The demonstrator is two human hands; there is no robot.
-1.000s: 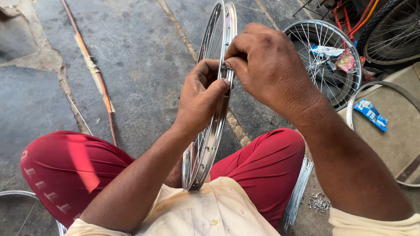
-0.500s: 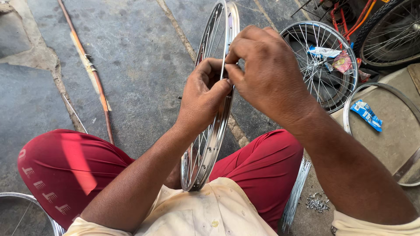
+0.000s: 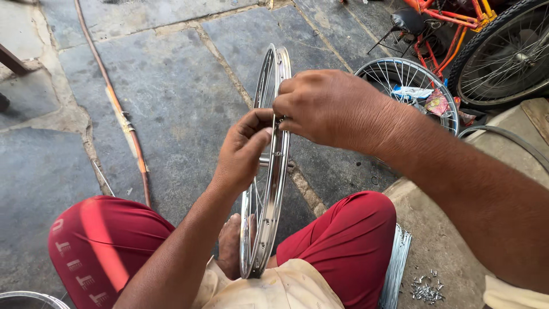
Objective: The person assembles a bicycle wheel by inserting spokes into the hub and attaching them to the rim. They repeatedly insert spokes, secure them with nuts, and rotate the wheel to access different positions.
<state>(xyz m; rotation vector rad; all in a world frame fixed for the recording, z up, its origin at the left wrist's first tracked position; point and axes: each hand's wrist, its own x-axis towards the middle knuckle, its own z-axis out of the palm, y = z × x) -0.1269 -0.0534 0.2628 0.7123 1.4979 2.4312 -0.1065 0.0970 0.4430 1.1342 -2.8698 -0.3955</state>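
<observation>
— Here, a seated person in red trousers (image 3: 343, 240) holds a bare silver wheel rim (image 3: 269, 189) upright between the knees, its lower edge resting at the lap.

— And the hands?

— The left hand (image 3: 243, 151) cups the rim from the near side, its fingers (image 3: 257, 123) curled together and pinched at the rim's inner edge. The right hand (image 3: 326, 109) comes over the top, fingers closed tightly on something small at the same spot; what they clamp is hidden by the knuckles.

— How far along does the wheel look?

— Early to midway, by the look of it. A hub (image 3: 266, 162) and a few spokes show inside the rim, but much of the hoop appears open. Beside the right knee a bundle of loose spokes (image 3: 394, 269) lies on the stone floor (image 3: 171, 86), with a scatter of small metal nipples (image 3: 426, 290) just beyond it, so plenty seems left to fit.

— What lies further out?

— A second, fully spoked wheel (image 3: 409, 86) lies flat with wrappers on it. Past that stand a tyred bicycle wheel (image 3: 503, 57) and a red bicycle frame (image 3: 452, 17). A long thin rod (image 3: 123, 123) stretches across the floor to the left.
</observation>
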